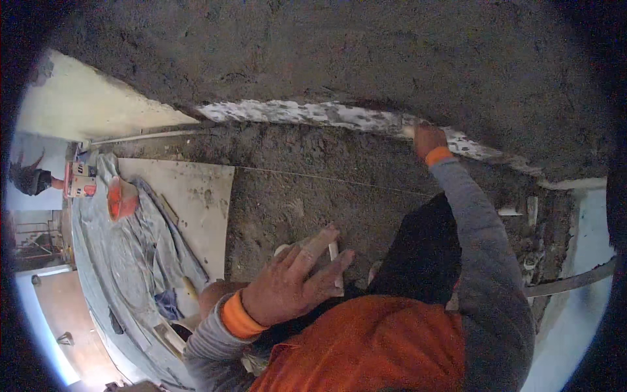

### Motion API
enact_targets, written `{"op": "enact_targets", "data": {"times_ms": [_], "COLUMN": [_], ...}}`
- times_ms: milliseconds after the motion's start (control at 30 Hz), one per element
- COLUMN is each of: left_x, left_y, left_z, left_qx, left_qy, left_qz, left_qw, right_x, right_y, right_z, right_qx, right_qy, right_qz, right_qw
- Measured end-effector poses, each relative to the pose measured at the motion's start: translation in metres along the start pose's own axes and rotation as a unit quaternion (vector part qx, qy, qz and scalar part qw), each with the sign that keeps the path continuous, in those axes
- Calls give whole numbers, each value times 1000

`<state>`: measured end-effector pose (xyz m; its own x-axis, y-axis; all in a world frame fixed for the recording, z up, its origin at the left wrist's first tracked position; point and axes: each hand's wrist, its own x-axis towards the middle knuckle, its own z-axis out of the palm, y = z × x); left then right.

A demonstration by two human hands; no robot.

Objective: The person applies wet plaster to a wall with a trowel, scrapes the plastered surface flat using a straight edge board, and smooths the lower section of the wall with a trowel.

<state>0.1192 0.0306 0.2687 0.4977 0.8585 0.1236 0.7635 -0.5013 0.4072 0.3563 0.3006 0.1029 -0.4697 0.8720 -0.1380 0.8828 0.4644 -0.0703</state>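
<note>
My right hand (431, 141) is closed at the far end of my stretched arm, against the foot of the rough grey wall (366, 52). A small pale end sticks out on its left side; the rest of what it grips is hidden. The hand is at a patchy white strip (294, 112) that runs along the base of the wall. My left hand (294, 277) is held low in front of my body, fingers apart and gripping nothing. Beside its fingers shows a narrow white piece (336, 260), partly hidden.
Dark, rough floor (281, 202) with a thin taut string (339, 183) across it. To the left are a pale board (202, 196), a crumpled grey sheet (124, 261), a red-orange bucket (121, 198) and a red-and-white box (80, 179). A dark curved bar (575, 279) is at right.
</note>
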Motion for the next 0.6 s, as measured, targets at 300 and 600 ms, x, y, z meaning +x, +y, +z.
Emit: {"op": "enact_targets", "data": {"times_ms": [300,600], "left_x": [2,8], "left_y": [1,-8], "left_z": [1,8], "left_qx": [2,12], "left_qy": [-11,-42], "left_qz": [27,21], "left_qw": [1000,999], "right_x": [-19,-20], "right_y": [17,63], "right_z": [-10,43], "right_qx": [-21,-65], "right_qy": [23,133], "right_qz": [-39,-89], "right_qw": [999,985]}}
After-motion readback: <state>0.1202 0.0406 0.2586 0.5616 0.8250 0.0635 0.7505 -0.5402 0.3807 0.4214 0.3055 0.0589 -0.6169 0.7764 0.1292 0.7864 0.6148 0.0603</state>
